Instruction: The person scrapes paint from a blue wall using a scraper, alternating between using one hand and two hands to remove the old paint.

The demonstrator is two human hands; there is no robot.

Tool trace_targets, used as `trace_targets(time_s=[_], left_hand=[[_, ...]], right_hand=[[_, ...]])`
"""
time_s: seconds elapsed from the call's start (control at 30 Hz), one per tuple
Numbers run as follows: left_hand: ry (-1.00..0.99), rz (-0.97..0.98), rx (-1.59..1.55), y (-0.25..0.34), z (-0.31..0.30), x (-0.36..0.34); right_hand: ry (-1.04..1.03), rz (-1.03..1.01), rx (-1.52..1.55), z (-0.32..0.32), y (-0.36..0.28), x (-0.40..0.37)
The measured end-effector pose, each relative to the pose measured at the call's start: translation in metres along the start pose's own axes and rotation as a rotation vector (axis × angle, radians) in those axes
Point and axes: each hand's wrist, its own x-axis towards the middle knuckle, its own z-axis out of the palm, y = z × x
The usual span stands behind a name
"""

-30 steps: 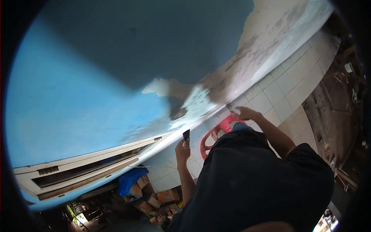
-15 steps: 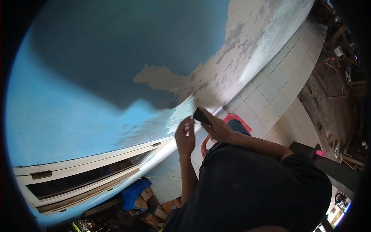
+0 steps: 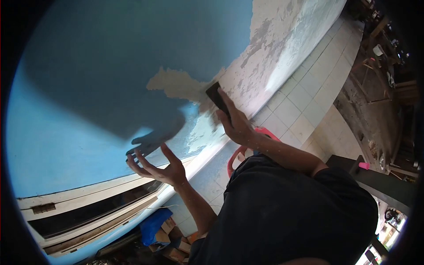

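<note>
In my right hand [image 3: 237, 123] is a black sanding block [image 3: 218, 98], a flat rectangular piece with its face toward the wall. Its upper end overlaps the bare, patchy plaster [image 3: 276, 35] where the paint has come off. My left hand [image 3: 165, 171] is open with fingers spread, its fingertips close to the blue wall [image 3: 88, 110] just above the window frame. Beside those fingers falls a dark hand shadow. Between my two hands lies a pale, whitish patch [image 3: 201, 132] on the wall.
A white window frame [image 3: 88, 192] runs along the lower left. Under me is a red plastic chair [image 3: 231, 164] on a tiled floor [image 3: 304, 99]. Cardboard boxes and a blue plastic sheet [image 3: 154, 224] lie below the window. A pink cup [image 3: 363, 165] sits on a dark surface at right.
My left hand has moved left to the wall and spread its fingers. My right hand has carried the sanding block up onto the plaster patch.
</note>
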Motion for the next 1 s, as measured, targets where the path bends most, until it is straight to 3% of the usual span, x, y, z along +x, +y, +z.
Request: trace_targets(time_s=[0.17,0.23,0.27,0.3,0.5,0.7,0.8,1.0], left_hand=[[-0.260,0.062,0.186,-0.011,0.018,-0.009],[-0.387,0.049,0.260,-0.023,0.026,-0.016],[-0.382,0.055,0.290,-0.028,0.031,-0.019],[-0.378,0.063,0.320,-0.030,0.034,-0.020],[-0.407,0.080,0.341,-0.032,0.037,-0.023],[-0.438,0.119,0.352,-0.043,0.036,-0.028],[-0.431,0.143,0.352,-0.039,0.038,-0.020],[-0.449,0.175,0.396,-0.030,0.035,-0.015]], right_hand=[[0.113,-0.164,-0.213,0.014,0.015,-0.003],[0.054,-0.045,-0.173,0.013,0.003,0.009],[0.030,0.016,-0.152,0.015,-0.001,0.015],[0.109,-0.081,-0.143,0.020,0.004,0.017],[0.158,-0.175,-0.159,0.030,0.018,0.014],[0.197,-0.100,-0.060,0.031,0.006,0.024],[0.248,-0.242,-0.080,0.041,0.017,0.020],[0.260,-0.130,0.010,0.036,0.011,0.027]])
